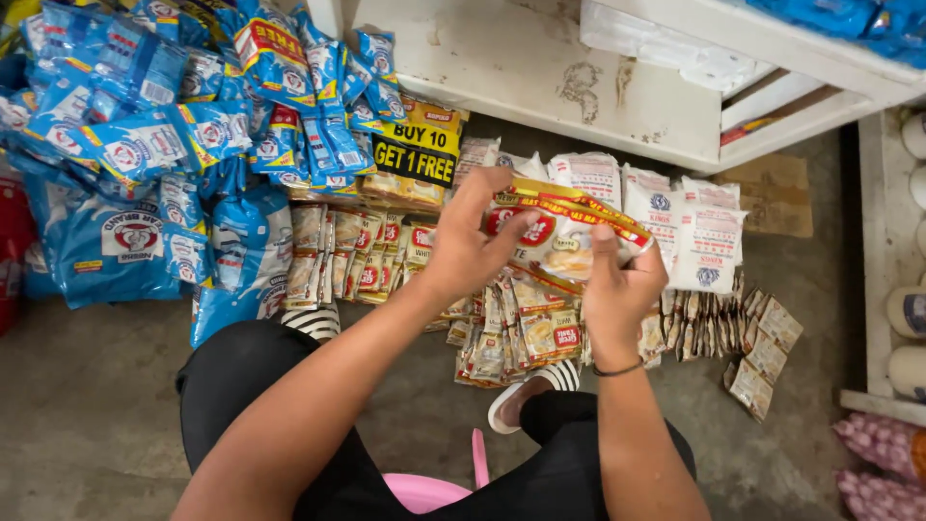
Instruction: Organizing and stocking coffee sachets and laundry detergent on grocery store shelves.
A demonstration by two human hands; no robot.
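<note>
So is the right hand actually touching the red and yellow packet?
Touching. The head view shows the right hand gripping the red and yellow packet at its lower right edge, its fingers pressed against the front.

Blue pouches point(125, 145) heaped at left, white sachets point(675, 227) right, a red-and-yellow packet point(564, 232) held above tan sachet strips point(521, 333).

light: soft, even daylight | shadows: faint | edges: slightly bowed, perhaps

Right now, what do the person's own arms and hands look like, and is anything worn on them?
Both forearms are bare, with no sleeves in view. The left hand has no glove and nothing visible on its wrist. The right hand is also ungloved, with a thin dark band around its wrist. No rings are clearly visible.
</note>
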